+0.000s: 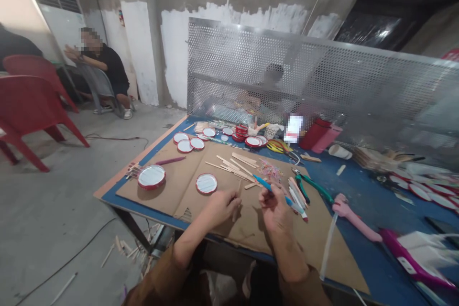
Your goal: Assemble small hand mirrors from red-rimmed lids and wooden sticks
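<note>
My right hand [275,208] is closed around a blue marker [263,182], its tip pointing up and to the left. My left hand [221,208] pinches a short thin wooden stick [239,186] that stands up from the fingers. Just beyond the left hand, a round red-rimmed disc with a white face [206,183] lies on the cardboard sheet [172,196]. A larger one [151,177] sits farther left, with thin sticks by its edge. Flat wooden craft sticks [233,167] and a tangle of coloured strands [269,170] lie beyond both hands.
Right of my right hand are several markers [297,198], green-handled pliers [315,186] and a pink glue gun [355,220]. More red-rimmed discs [184,145] line the back near a perforated metal panel [229,67]. A purple power strip [405,256] lies right. A person [111,67] sits far left.
</note>
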Action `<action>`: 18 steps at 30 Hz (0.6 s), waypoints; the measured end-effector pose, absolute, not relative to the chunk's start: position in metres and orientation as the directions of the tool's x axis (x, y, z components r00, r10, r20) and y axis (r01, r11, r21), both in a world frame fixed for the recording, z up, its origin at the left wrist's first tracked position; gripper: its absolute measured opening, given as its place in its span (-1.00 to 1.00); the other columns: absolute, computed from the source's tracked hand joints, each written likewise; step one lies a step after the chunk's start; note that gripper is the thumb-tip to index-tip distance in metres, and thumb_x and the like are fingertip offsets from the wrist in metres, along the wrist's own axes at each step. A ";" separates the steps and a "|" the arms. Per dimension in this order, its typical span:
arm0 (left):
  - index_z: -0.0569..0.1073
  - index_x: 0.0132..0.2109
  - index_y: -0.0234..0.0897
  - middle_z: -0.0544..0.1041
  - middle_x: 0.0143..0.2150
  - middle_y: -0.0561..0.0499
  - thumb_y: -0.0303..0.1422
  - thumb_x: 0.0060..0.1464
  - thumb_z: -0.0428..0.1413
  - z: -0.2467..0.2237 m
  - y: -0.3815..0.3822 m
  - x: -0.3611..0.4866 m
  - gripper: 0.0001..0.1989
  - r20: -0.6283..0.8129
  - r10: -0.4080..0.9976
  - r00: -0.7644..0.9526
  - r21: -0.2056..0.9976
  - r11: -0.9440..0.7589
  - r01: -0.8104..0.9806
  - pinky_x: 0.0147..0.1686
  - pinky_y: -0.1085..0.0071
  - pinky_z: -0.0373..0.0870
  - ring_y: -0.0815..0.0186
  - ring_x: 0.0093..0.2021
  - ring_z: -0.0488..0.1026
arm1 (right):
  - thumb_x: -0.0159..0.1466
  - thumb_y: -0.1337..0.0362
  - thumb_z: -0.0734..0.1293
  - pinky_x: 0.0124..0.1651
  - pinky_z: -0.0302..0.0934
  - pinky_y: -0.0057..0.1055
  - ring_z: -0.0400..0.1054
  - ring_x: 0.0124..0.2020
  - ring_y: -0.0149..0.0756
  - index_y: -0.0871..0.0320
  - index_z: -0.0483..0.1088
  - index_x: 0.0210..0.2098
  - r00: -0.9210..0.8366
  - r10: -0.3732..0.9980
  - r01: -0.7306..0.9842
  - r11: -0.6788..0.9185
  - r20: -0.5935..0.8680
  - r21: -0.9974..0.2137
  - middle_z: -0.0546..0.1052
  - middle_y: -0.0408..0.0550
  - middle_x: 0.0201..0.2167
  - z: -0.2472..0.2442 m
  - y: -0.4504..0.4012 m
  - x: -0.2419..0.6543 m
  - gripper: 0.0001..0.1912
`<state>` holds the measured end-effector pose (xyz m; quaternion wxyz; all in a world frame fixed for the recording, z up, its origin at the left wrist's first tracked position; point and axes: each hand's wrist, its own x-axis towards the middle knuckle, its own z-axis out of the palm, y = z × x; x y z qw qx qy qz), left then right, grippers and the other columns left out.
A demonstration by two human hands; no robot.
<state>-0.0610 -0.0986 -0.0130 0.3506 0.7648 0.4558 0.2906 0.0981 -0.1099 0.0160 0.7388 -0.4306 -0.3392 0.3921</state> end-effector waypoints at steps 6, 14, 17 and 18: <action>0.30 -0.43 -0.24 0.35 -0.49 0.10 -0.34 0.17 -0.03 -0.009 -0.098 -0.064 -0.79 0.103 0.887 0.450 0.781 -0.352 0.515 -0.42 0.49 0.10 0.36 -0.43 0.27 | 0.08 0.14 0.41 -0.67 0.05 -0.55 0.20 -0.74 -0.47 0.15 0.27 -0.55 0.541 0.817 -0.192 0.353 0.202 -0.916 0.35 -0.30 -0.75 0.006 -0.118 0.095 -0.72; 0.34 -0.40 -0.25 0.37 -0.47 0.10 -0.36 0.18 -0.02 -0.005 -0.101 -0.065 -0.82 0.090 0.878 0.470 0.779 -0.356 0.516 -0.39 0.50 0.12 0.36 -0.41 0.29 | 0.28 0.17 0.28 -0.29 0.30 -0.37 0.39 -0.41 -0.33 0.14 0.42 -0.33 0.271 0.743 0.521 0.421 0.612 -0.742 0.50 -0.13 -0.46 -0.007 -0.142 0.083 -0.82; 0.35 -0.40 -0.25 0.36 -0.48 0.10 -0.35 0.19 -0.02 -0.005 -0.102 -0.064 -0.81 0.100 0.877 0.469 0.772 -0.366 0.519 -0.41 0.49 0.11 0.37 -0.43 0.27 | 0.30 0.19 0.27 -0.30 0.30 -0.39 0.40 -0.41 -0.34 0.14 0.42 -0.29 0.257 0.735 0.558 0.418 0.628 -0.717 0.51 -0.12 -0.43 -0.010 -0.142 0.082 -0.84; 0.35 -0.40 -0.25 0.36 -0.48 0.11 -0.35 0.19 -0.02 -0.005 -0.102 -0.064 -0.81 0.105 0.877 0.468 0.769 -0.370 0.522 -0.42 0.49 0.10 0.37 -0.43 0.27 | 0.30 0.19 0.27 -0.31 0.30 -0.40 0.40 -0.42 -0.35 0.14 0.41 -0.28 0.266 0.738 0.553 0.410 0.620 -0.725 0.51 -0.12 -0.42 -0.010 -0.141 0.082 -0.84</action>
